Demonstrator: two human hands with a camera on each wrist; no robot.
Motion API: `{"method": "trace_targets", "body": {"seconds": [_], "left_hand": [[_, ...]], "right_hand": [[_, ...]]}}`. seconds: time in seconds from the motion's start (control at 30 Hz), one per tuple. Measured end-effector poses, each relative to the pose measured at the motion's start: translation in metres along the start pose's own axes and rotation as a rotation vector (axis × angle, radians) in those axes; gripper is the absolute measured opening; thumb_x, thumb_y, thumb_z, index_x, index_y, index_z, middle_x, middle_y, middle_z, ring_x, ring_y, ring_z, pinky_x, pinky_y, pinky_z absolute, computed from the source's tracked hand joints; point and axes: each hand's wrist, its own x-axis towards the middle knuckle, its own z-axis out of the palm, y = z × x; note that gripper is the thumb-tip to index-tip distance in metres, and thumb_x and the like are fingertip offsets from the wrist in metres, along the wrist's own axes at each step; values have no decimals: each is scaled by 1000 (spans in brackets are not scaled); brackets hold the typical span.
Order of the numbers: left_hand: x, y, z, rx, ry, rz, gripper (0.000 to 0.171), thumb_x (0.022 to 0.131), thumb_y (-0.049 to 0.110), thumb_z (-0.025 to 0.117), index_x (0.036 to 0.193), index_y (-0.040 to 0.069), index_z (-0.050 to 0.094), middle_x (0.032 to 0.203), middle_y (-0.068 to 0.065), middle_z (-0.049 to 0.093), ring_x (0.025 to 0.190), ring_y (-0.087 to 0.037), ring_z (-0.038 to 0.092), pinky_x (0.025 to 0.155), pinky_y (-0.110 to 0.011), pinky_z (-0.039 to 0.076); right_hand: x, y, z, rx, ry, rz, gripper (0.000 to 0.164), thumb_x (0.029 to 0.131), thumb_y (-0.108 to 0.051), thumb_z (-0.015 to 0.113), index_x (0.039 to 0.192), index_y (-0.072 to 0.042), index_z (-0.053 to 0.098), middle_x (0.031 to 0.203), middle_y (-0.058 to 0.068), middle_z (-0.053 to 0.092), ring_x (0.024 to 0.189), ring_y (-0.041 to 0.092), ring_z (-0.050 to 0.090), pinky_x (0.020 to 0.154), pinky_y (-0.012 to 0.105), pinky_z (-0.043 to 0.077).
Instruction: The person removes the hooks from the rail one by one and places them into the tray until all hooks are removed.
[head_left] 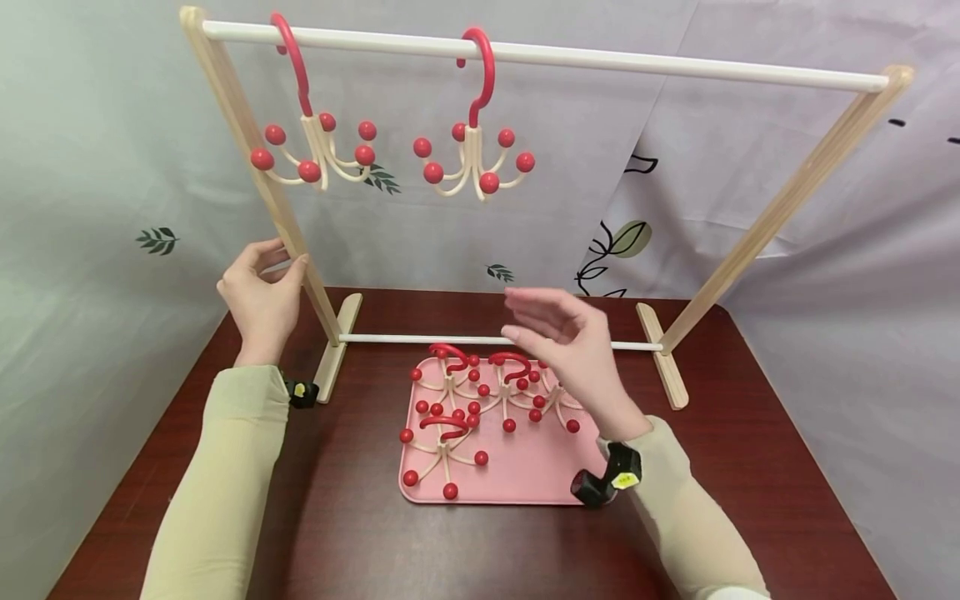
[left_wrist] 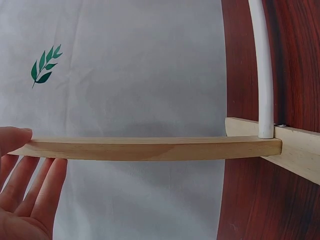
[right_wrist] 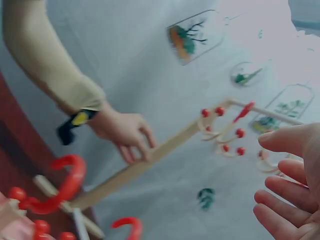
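The left hand (head_left: 261, 296) is pinching the left post (head_left: 279, 208) between thumb and fingertips. The right hand (head_left: 573, 346) is holding nothing; its fingers are reaching forward, with a wide gap between them and the thumb, and it is hovering over the far right part of the pink tray (head_left: 525, 467). Under and near it, at least four hangers (head_left: 442, 446) are lying on the tray, mostly along its far and left sides, one being partly hidden by the hand. Two more, a left hanger (head_left: 312, 142) and a middle hanger (head_left: 472, 150), are hanging by red hooks from the white rail (head_left: 600, 60). The right post (head_left: 787, 204) is supporting the rail's other end, and a lower bar (head_left: 405, 339) is running between the posts behind the tray. Two wooden feet (head_left: 673, 383) are resting on the dark reddish-brown table (head_left: 360, 533), whose grain is showing in the left wrist view. Beyond it, pale cloth (head_left: 75, 125) with leaf prints is covering the background, creasing and sagging at the right.
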Motion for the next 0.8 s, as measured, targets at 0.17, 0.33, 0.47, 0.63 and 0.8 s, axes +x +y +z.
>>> {"method": "trace_targets", "body": {"seconds": [0.17, 0.33, 0.47, 0.63, 0.8], "left_hand": [[0, 0, 0, -9, 3, 2, 32, 92, 26, 77, 122, 17, 75, 113, -5, 75, 93, -12, 73, 82, -25, 59], [1, 0, 1, -23, 8, 1, 31, 91, 26, 78, 121, 17, 75, 112, -5, 75, 92, -10, 73, 82, -25, 59], [1, 0, 1, -35, 22, -1, 29, 91, 25, 78, 119, 17, 76, 111, -5, 75, 89, -8, 73, 81, -25, 59], [1, 0, 4, -26, 32, -7, 30, 89, 24, 81, 117, 16, 76, 109, -4, 75, 88, -7, 72, 81, -25, 59], [2, -1, 5, -25, 27, 2, 33, 87, 25, 83, 118, 15, 76, 108, -5, 74, 91, -10, 72, 81, -24, 58]], "right_hand": [[20, -19, -4, -7, 64, -71, 38, 86, 3, 80, 123, 0, 70, 126, 17, 68, 116, 31, 66, 99, 41, 52], [38, -38, -8, 8, 103, -159, 38, 83, 8, 80, 120, 2, 71, 122, 18, 70, 115, 32, 66, 102, 43, 50], [50, -45, -10, -6, 113, -212, 39, 81, 12, 79, 118, 4, 72, 119, 19, 70, 113, 33, 67, 102, 43, 51], [61, -50, -11, -21, 127, -218, 39, 80, 12, 80, 117, 4, 72, 118, 18, 71, 112, 31, 67, 102, 43, 51], [69, -69, -3, -11, 157, -217, 35, 81, 11, 80, 115, 3, 73, 115, 18, 72, 111, 31, 68, 102, 42, 50]]}}
